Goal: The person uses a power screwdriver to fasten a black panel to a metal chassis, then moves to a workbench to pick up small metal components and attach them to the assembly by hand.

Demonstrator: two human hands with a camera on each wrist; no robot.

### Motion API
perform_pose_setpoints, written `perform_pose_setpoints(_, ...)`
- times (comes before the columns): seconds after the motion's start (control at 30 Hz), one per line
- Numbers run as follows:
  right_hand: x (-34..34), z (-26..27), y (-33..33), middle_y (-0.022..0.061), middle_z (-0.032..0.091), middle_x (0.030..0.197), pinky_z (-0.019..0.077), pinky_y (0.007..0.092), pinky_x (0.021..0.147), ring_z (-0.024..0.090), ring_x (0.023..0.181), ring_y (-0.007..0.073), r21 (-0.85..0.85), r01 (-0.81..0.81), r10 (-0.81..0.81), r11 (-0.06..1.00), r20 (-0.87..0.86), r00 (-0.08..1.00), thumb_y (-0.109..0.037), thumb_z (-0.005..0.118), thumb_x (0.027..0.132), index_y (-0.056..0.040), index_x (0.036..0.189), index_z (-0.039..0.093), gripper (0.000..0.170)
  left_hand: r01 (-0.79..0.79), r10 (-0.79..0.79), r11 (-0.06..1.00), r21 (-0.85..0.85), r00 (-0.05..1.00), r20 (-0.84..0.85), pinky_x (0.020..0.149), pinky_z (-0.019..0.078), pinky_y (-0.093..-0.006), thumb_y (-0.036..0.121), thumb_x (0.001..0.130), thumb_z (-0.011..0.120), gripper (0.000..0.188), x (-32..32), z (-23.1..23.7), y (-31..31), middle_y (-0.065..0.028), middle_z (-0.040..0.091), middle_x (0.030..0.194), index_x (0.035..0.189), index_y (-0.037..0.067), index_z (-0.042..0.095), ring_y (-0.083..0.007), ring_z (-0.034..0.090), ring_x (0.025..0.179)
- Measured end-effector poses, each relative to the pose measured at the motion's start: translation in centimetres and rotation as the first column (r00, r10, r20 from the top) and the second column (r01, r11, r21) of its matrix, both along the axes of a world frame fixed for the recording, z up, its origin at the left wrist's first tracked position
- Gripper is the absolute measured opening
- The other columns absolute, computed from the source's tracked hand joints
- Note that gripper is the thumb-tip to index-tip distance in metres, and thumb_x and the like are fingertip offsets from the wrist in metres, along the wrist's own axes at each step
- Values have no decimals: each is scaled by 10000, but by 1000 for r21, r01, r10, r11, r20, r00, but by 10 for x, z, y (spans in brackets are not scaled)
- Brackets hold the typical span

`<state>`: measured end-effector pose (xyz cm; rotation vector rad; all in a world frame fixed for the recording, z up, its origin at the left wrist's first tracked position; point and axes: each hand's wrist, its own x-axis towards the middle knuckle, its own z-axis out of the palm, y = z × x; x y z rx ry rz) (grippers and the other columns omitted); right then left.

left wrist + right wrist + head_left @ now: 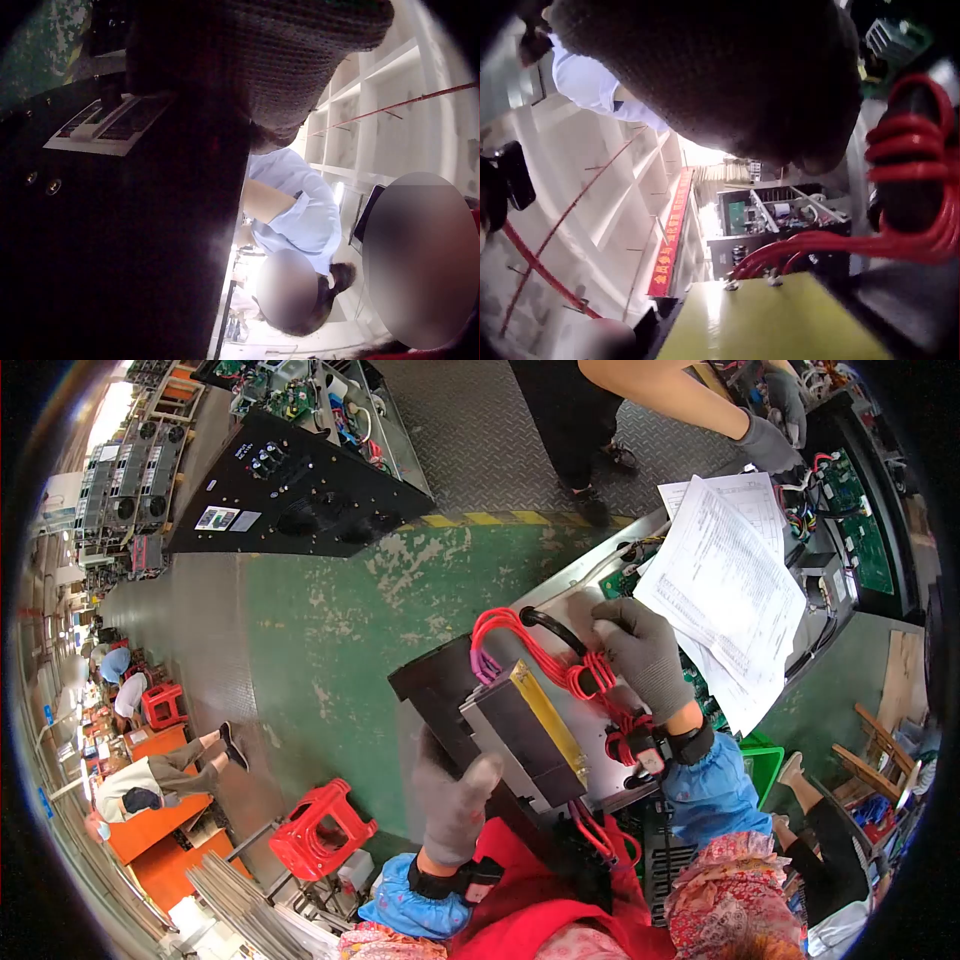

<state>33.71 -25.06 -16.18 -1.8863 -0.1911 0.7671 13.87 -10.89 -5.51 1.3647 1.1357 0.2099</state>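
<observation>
A grey-gloved left hand (pixel 460 810) grips the edge of a black chassis panel (pixel 440 695); in the left wrist view its fingers lie across the black panel (pixel 135 240) beside a label (pixel 112 127). Inside the chassis is a dark block with a yellow face (pixel 548 730), which appears large in the right wrist view (pixel 765 322). The right hand (pixel 645 655) has bent fingers beside bundled red wires (pixel 592 678) and a black ring (pixel 552 630); whether it pinches anything is hidden. In the right wrist view, the red wires (pixel 907 146) lie right of the gloved fingers.
Papers (pixel 725 585) cover part of an open chassis with green boards at the right, where another person's gloved hand (pixel 770 445) reaches in. Another black chassis (pixel 290 500) stands at upper left. A red stool (pixel 322 830) and a green crate (pixel 762 765) are nearby.
</observation>
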Motion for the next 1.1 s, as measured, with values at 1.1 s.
perform_pose_setpoints(1.1,46,-32,22,22,658,1046,451,452,894,596,1007,280,-424,-248,492,871,750,442,-191,679,842,-185,1022,709,183,-31,62,977,-209,988,144,877,526,-351,269,711,875,837,-7,-6,4,-83,584,1176,1362,-21,436,-185,608,1031)
